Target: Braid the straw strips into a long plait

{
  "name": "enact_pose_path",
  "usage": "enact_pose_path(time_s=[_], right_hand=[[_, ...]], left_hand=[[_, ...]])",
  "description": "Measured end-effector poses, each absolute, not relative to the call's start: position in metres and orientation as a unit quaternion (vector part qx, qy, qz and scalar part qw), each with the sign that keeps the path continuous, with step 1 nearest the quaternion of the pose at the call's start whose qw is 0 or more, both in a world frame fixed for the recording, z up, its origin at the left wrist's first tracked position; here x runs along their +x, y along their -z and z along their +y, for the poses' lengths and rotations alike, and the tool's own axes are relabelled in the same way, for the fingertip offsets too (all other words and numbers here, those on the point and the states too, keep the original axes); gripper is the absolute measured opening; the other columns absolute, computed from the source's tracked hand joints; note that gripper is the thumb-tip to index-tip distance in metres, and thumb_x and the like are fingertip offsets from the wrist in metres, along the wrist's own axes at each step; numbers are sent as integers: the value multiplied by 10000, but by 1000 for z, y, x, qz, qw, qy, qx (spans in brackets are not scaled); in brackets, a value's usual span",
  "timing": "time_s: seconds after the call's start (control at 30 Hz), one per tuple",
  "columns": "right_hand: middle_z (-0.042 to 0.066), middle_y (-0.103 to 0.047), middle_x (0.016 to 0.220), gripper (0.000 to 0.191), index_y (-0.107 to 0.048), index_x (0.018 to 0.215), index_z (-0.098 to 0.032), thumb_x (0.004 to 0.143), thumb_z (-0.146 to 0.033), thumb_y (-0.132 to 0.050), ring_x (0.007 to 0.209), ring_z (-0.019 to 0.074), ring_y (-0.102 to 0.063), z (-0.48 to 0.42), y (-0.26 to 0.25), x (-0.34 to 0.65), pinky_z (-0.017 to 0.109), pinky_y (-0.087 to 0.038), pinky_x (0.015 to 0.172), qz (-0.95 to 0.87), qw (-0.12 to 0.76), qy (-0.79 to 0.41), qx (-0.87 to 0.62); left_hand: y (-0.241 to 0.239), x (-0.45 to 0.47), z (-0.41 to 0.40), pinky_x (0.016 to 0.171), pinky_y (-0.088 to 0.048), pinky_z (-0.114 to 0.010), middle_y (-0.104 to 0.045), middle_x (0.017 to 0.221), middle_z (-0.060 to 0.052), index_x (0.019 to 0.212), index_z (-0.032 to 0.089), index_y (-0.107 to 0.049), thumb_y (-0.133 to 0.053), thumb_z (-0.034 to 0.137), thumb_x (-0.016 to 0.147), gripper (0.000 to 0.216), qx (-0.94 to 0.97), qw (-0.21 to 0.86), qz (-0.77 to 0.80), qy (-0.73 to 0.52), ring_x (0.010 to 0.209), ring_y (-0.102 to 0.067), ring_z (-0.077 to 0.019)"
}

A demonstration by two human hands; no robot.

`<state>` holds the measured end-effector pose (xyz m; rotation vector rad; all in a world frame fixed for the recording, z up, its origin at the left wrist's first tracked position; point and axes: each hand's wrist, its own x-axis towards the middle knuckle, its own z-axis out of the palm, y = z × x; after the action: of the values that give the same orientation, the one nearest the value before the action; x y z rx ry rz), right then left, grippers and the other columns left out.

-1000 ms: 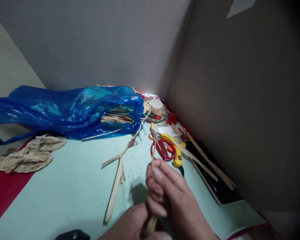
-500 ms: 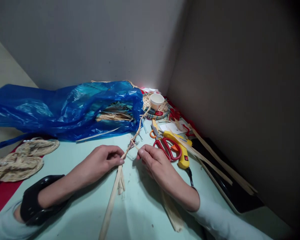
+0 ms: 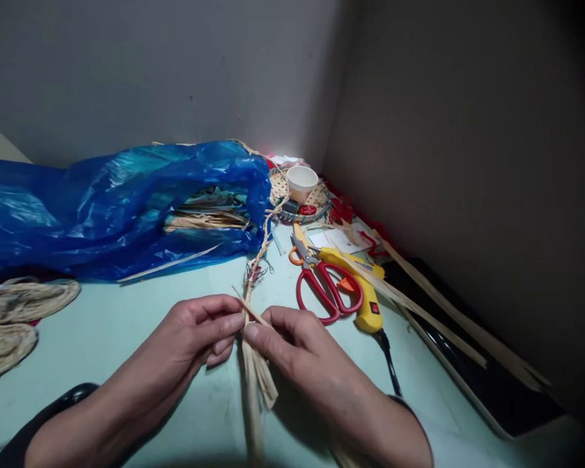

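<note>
A braided straw cord (image 3: 259,257) runs from the blue bag's top, down past the basket, to my two hands. My left hand (image 3: 207,328) pinches the braid's lower end between thumb and fingers. Close against it, my right hand (image 3: 297,344) is closed on a pale straw strand (image 3: 254,314) that crosses the braid at a slant. Below my fingers hang loose flat straw strips (image 3: 264,380), one long and one short and bunched. A small metal clip (image 3: 254,272) sits at the braid just beyond my hands. Parts of the fingertips hide the crossing.
A blue plastic bag (image 3: 102,214) with straw inside lies at the back left. Red-handled scissors (image 3: 329,292) and a yellow glue gun (image 3: 369,312) lie at right. Behind stand a white cup (image 3: 302,182) and woven basket (image 3: 277,188). Coiled straw pieces (image 3: 29,302) lie left; a black tray (image 3: 487,383) lies right.
My hands have come together at the braid. The right hand has moved left and down with its strand, which now crosses the braid. The view has shifted slightly.
</note>
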<state>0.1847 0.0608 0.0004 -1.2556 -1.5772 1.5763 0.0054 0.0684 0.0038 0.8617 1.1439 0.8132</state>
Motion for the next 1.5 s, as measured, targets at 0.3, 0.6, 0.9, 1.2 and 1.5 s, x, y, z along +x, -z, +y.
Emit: enact_pose_path(time_s=[0.3,0.6,0.9,1.2,1.5], right_hand=[[-46,-403,595,270,-531,682,-186,911,-322,-578,561,104,-319,63,-3,186,228,-257,465,-562,270,-602,-498],[-30,-480,605,240,-589,713,-195,921,-303,-541,565,114,-380,65,-7,191,230,-292,481,-607,261,-547,-515],[1,-571,688,313,-581,713,-201,919,-434,-607,645,143,-452,61,-2,188,265,-321,557,-647,269,-484,-524],[7,-649,669,211,-692,735,-183,902,-231,-574,620,131,-497,64,-2,190,279,-308,590,-708,261,-408,-514],[-67,-453,569,227,-580,790,-170,893,-354,-663,493,76,-317,68,0,193,226,-227,466,-508,267,-700,-425]], left_hand=[[8,3,69,484,-290,-217,-595,628,23,791,177,-740,-749,324,828,151,444,647,517,-342,511,-382,-77],[4,7,68,506,-253,-231,-655,723,-19,803,175,-724,-773,356,815,188,400,679,506,-350,544,-373,-85],[-1,7,65,499,-218,-247,-564,659,13,815,189,-731,-747,416,812,227,449,634,539,-325,564,-379,-113],[3,5,67,517,-254,-258,-563,636,22,741,188,-707,-716,392,804,213,496,585,564,-306,568,-387,-117],[-1,8,68,477,-193,-226,-559,647,38,828,178,-695,-747,394,790,226,452,630,542,-324,510,-310,-77]])
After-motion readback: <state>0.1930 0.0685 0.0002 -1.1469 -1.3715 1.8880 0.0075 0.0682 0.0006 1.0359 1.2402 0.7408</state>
